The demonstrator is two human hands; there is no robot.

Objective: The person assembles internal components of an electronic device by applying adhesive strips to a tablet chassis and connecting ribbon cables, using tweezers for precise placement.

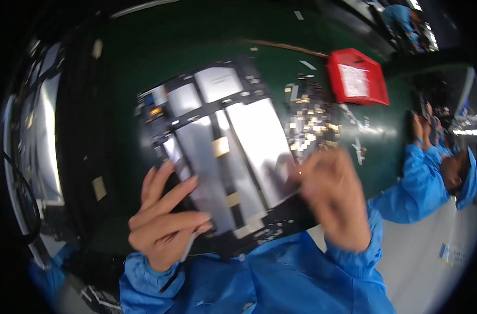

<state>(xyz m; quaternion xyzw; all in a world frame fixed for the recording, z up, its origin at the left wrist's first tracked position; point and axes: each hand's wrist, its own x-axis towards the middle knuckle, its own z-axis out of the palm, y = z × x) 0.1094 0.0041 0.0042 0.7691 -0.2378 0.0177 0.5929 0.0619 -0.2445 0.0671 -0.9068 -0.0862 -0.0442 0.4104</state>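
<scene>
A flat, opened electronic device [249, 146] with shiny silver panels in a black frame lies tilted before me. Small gold and blue parts line its upper left corner. My left hand [162, 225] rests at its lower left edge, fingers spread over the frame. A thin pale strip [187, 247] shows between the thumb and forefinger, which look closed on it. By the device's lower right edge, my right hand [335, 193] is blurred by motion. Its fingers are curled into a pinch; what they hold, if anything, I cannot make out.
Many small gold and silver pieces [314, 123] lie in a pile right of the device. Behind them stands a red bin [374, 89] with a white label. Another person in blue [413, 188] works at the right. Silver-panelled units [47, 136] stand at the left.
</scene>
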